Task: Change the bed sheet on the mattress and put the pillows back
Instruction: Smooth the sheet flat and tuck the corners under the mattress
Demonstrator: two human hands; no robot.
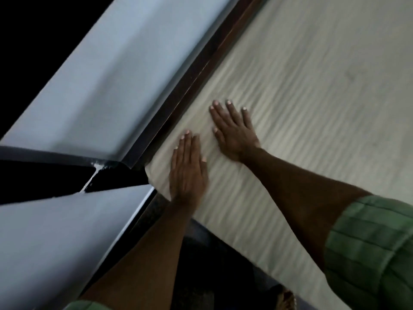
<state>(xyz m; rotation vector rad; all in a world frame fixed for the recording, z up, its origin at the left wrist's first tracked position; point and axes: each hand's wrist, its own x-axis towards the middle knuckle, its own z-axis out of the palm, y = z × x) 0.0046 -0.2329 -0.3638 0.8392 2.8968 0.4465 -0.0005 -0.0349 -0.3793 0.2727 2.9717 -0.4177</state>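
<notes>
Head view, tilted and somewhat blurred: a pale, finely striped sheet (301, 90) covers the mattress and fills the right and centre of the frame, running from the top right down to the bottom centre. Both hands lie flat on it near its corner at centre frame. Left hand (187, 171) rests palm down, fingers straight and close together, right at the sheet's corner, its fingertips pointing toward the upper left. Right hand (234, 130) lies just beside it, a little higher and to the right, palm down with fingers spread and straight; neither hand grips anything. The two hands are near each other but not touching.

Along the sheet's upper-left edge runs a dark wooden headboard rail (201, 70), touching the sheet's border. Beyond it, filling the upper left and lower left, is a pale bluish wall (111, 70), split by a dark gap at left centre.

Both forearms reach in from the bottom edge. A green ribbed sleeve (371, 249) shows at lower right, on the right arm. Dark floor (212, 265) lies below the mattress edge at bottom centre.
</notes>
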